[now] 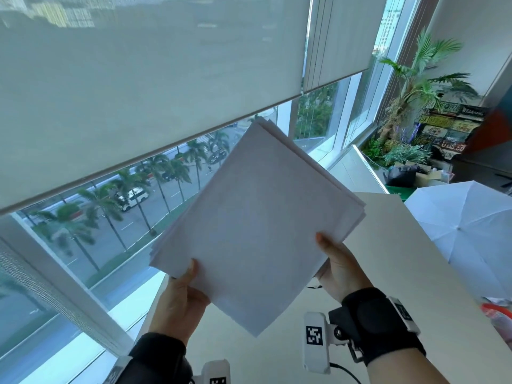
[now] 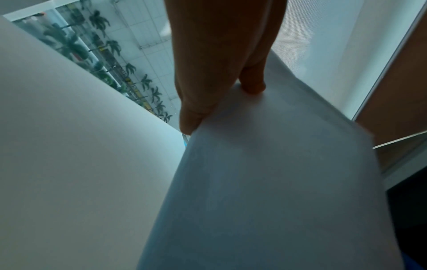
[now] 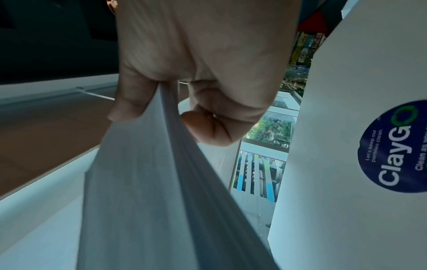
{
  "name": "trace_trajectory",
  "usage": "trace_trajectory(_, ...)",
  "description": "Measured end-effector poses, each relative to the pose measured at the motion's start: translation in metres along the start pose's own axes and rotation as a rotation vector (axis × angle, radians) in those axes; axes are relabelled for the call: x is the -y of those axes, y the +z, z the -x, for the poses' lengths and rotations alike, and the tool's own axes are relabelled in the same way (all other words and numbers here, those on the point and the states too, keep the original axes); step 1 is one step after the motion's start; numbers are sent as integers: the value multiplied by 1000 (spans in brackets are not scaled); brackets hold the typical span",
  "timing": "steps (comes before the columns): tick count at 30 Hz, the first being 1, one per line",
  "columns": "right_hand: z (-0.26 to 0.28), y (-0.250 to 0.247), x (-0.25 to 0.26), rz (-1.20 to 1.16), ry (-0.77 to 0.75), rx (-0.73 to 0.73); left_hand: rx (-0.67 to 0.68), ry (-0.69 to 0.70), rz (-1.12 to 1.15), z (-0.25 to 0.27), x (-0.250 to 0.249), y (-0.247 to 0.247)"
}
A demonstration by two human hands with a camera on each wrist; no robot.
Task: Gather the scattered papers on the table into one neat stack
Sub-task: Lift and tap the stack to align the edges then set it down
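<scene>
A stack of several white papers [image 1: 257, 217] is held up in the air above the white table [image 1: 401, 259], tilted like a diamond, its far edges slightly fanned. My left hand [image 1: 182, 292] pinches the stack's lower left edge, thumb on top. My right hand [image 1: 340, 264] pinches the lower right edge, thumb on the top sheet. The left wrist view shows the left hand [image 2: 208, 87] gripping the papers [image 2: 277, 182] from their edge. In the right wrist view the right hand [image 3: 184, 82] clamps the papers [image 3: 148, 191] between thumb and fingers, sheet edges visible.
A large window with a lowered roller blind [image 1: 138, 92] stands just beyond the table. A white umbrella [image 1: 468, 225] lies to the right of the table, with potted plants [image 1: 415, 87] behind. A round blue sticker [image 3: 397, 146] is on the tabletop.
</scene>
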State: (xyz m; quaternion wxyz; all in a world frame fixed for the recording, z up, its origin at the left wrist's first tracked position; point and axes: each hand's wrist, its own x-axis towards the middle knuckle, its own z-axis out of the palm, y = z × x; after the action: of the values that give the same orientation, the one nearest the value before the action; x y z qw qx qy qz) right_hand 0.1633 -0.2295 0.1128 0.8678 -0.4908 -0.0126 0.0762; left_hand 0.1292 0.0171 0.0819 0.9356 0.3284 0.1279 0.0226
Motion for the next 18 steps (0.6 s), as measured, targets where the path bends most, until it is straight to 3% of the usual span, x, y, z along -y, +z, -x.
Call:
trace_trajectory(8, 0, 3, 4, 195, -25, -136, -82, -120, -35, 1, 4, -11)
trace_trajectory(18, 6, -22, 11, 75, 35, -150, 181, -145, -154, 8, -22, -24)
